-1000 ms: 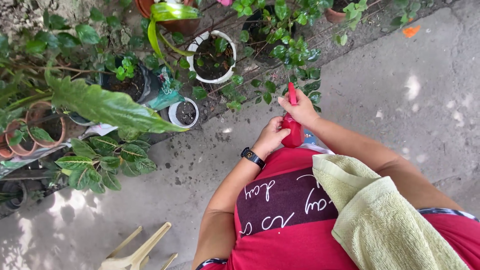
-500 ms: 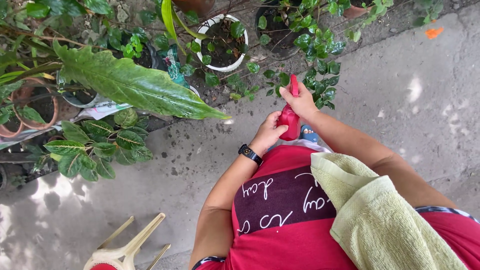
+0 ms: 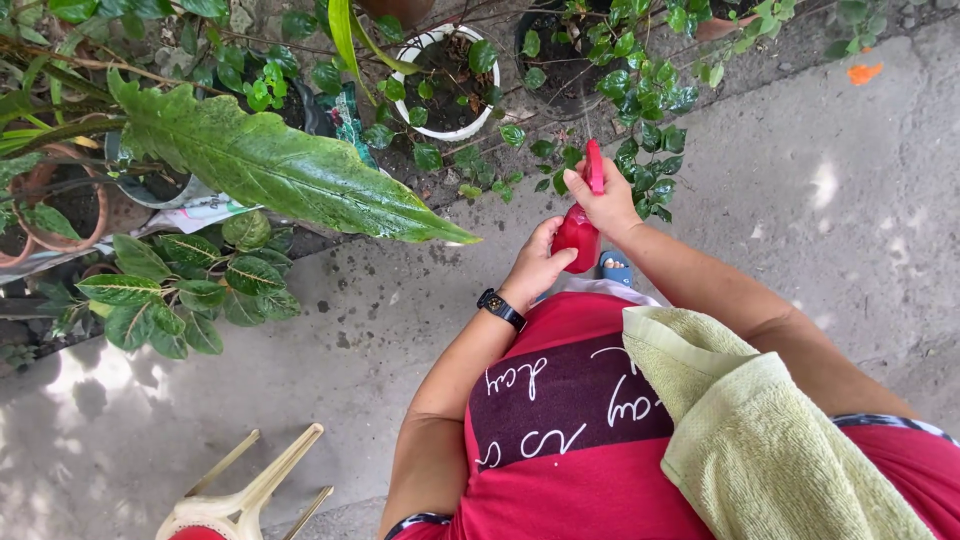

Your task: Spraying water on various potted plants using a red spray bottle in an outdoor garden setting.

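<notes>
Towel: a pale green towel (image 3: 760, 430) lies draped over the person's right shoulder, closest to the camera.
Shirt: a red shirt (image 3: 570, 440) fills the bottom of the view.
Watch: a black watch (image 3: 501, 309) sits on the left wrist.
Left hand: the left hand (image 3: 538, 262) is cupped around the lower body of the red spray bottle (image 3: 578, 236), fingers closed on it.
Right hand: the right hand (image 3: 606, 200) grips the bottle's top, fingers wrapped at the red trigger (image 3: 594, 166).
Bottle: held up in both hands in front of the body, over the concrete floor (image 3: 800, 200), nozzle pointing toward the plants.
Progress: judging by the grip, spraying is under way at the small-leaved bush (image 3: 640, 100); whether mist is coming out, I cannot tell.
Left to do: the big green leaf (image 3: 260, 165) looks wet, while the variegated plant (image 3: 180, 290) and the white pot (image 3: 450, 80) show no clear sign either way.
Far edge: an orange scrap (image 3: 863, 72) lies on the concrete.
</notes>
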